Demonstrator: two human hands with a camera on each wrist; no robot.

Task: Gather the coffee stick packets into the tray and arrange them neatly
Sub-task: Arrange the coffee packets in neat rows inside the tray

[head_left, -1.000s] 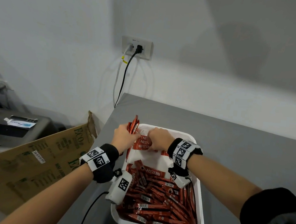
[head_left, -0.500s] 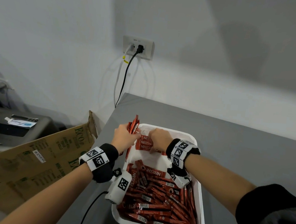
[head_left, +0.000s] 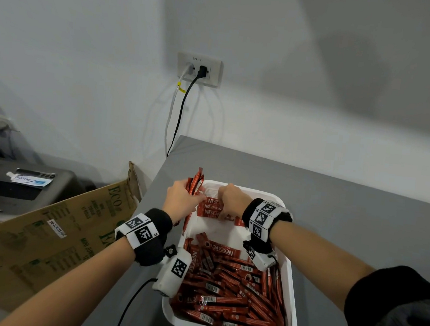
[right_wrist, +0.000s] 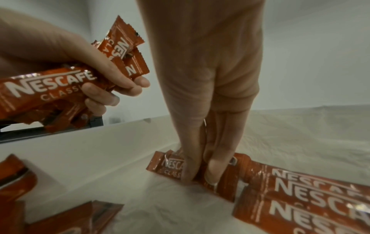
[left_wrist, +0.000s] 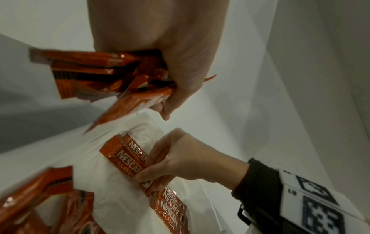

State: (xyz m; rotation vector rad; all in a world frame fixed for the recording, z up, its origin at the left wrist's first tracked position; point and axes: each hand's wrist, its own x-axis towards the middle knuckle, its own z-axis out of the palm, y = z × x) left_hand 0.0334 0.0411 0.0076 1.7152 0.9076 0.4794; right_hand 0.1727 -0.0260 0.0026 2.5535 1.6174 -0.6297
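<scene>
A white tray [head_left: 293, 275] lined with white paper sits on the grey table. Its near half holds a loose pile of red coffee stick packets [head_left: 230, 293]. At the tray's far left corner my left hand [head_left: 183, 199] [left_wrist: 168, 88] grips an upright bundle of packets [head_left: 196, 182] [right_wrist: 46, 88]. My right hand [head_left: 231, 198] [left_wrist: 146, 167] is at the far end, fingers curled down, pinching the end of flat-laid packets [head_left: 210, 209] [right_wrist: 170, 164]. More flat packets [right_wrist: 300, 196] lie in a row beside them.
The grey table [head_left: 348, 215] runs to the right and back to the white wall. A cardboard box [head_left: 52, 228] stands off the table's left edge, with a dark bin [head_left: 9, 190] behind it. Cables hang from a wall socket [head_left: 199, 69].
Hardly anything differs. My right hand has shifted slightly on the flat packets at the tray's far end. My left hand keeps its bundle in the same place.
</scene>
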